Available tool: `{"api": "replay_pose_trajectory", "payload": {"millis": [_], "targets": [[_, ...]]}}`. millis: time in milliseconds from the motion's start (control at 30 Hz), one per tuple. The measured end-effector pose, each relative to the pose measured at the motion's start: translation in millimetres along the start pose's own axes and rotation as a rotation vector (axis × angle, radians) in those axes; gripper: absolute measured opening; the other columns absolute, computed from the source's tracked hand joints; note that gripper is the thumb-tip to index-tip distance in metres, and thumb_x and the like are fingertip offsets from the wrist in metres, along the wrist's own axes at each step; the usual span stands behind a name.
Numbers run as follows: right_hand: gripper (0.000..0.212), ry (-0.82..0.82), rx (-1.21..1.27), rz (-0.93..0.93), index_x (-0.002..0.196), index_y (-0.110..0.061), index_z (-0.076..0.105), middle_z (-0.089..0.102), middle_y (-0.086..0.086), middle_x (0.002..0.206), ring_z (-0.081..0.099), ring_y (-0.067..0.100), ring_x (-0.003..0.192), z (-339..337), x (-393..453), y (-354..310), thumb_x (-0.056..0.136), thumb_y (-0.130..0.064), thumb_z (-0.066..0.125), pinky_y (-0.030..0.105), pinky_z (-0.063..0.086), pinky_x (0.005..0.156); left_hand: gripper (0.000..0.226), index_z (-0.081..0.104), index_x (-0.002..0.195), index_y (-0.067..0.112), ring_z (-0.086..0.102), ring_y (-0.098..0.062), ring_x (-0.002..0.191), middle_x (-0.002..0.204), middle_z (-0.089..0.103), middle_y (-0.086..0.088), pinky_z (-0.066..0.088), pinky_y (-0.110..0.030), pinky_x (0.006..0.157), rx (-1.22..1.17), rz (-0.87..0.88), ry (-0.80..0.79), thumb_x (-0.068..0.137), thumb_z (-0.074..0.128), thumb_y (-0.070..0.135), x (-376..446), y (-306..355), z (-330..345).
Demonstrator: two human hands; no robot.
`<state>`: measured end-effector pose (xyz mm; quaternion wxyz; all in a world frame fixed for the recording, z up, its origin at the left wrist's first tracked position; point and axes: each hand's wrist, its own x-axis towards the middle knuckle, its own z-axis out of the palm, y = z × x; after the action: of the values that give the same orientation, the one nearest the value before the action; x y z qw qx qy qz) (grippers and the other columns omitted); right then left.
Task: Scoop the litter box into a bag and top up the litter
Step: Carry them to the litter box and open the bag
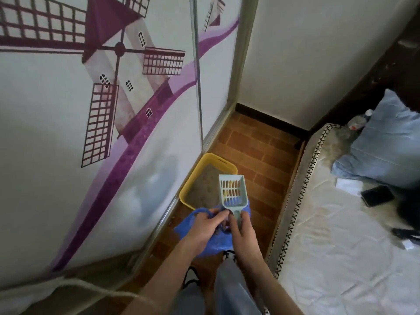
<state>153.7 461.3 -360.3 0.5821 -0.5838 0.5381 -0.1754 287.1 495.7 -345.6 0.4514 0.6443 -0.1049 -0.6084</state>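
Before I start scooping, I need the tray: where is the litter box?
In the head view, the yellow litter box sits on the brick-pattern floor against the wardrobe door, just beyond the scoop and blue bag.

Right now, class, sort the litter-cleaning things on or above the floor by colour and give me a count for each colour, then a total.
Yellow: 1, the litter box on the floor.
Pale green: 1, the slotted scoop, held by the right hand.
Blue: 1, the plastic bag, gripped by the left hand.
Total: 3
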Motion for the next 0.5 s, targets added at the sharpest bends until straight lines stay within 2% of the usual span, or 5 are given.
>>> {"api": "replay_pose_trajectory", "payload": {"millis": [133,267,367,433,500], "targets": [[0.017,-0.027,-0.091,-0.016,0.11,-0.019,0.052,0.073,0.003,0.084,0.071,0.014,0.071,-26,40,3,0.103,-0.034,0.056,0.045,0.058,0.064,0.028,0.068,0.087,0.0,0.059,-0.01,0.059,0.076,0.065,-0.014,0.046,-0.021,0.058,0.05,-0.021,0.025,0.099,0.061,0.024,17,11,3],[0.013,0.01,-0.098,0.02,0.105,-0.024,0.055,0.073,-0.004,0.094,0.071,0.015,0.086,-47,81,17,0.102,-0.037,0.057,0.046,0.057,0.073,0.032,0.071,0.089,-0.001,0.054,-0.013,0.049,0.06,0.063,-0.008,0.041,-0.022,0.047,-0.003,-0.077,0.16,0.103,0.054,0.023,35,10,-5],[0.014,0.06,0.009,0.091,0.105,-0.022,0.055,0.07,0.001,0.098,0.069,0.019,0.092,-59,109,20,0.104,-0.036,0.052,0.052,0.056,0.083,0.038,0.066,0.071,0.004,0.048,-0.018,0.041,0.052,0.053,-0.01,0.035,-0.024,0.043,0.201,-0.196,0.299,0.099,0.055,0.027,53,4,-28],[0.017,0.031,0.055,0.131,0.112,-0.022,0.055,0.07,0.004,0.106,0.069,0.022,0.097,-64,126,14,0.105,-0.038,0.052,0.051,0.058,0.085,0.033,0.069,0.076,0.007,0.064,-0.03,0.067,0.071,0.064,-0.017,0.046,-0.032,0.06,0.524,-0.257,0.43,0.094,0.053,0.029,58,13,-45],[0.02,0.013,0.103,0.145,0.116,-0.028,0.057,0.07,0.001,0.111,0.07,0.024,0.098,-69,144,5,0.103,-0.042,0.053,0.051,0.06,0.084,0.039,0.07,0.102,-0.003,0.065,-0.04,0.101,0.102,0.069,-0.027,0.05,-0.039,0.085,0.67,-0.181,0.665,0.099,0.049,0.029,60,30,-58]]}}
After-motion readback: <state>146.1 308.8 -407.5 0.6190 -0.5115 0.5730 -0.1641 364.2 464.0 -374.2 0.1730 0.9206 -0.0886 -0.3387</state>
